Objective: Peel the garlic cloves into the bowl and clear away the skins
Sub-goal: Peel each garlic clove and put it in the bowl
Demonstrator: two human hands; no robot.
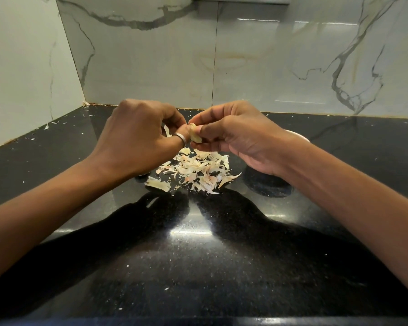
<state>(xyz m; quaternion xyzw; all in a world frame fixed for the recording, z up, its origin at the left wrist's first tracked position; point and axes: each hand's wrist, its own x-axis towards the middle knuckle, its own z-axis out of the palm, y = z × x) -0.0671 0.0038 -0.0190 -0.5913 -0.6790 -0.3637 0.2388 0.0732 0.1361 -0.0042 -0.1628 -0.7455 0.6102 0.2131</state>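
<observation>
A pale garlic clove (194,135) is pinched between both hands above the black counter. My right hand (233,135) holds it between thumb and fingertips. My left hand (139,137), with a ring on one finger, has its fingers curled and meets the clove from the left. Below them a heap of papery garlic skins (196,171) lies on the counter. The bowl (300,137) sits behind my right wrist; only a sliver of its pale rim shows, and its inside is hidden.
The glossy black counter (198,255) runs back to a marble-tiled wall (245,55), with another tiled wall on the left. Small skin scraps (46,126) are scattered near the back left corner and along the counter.
</observation>
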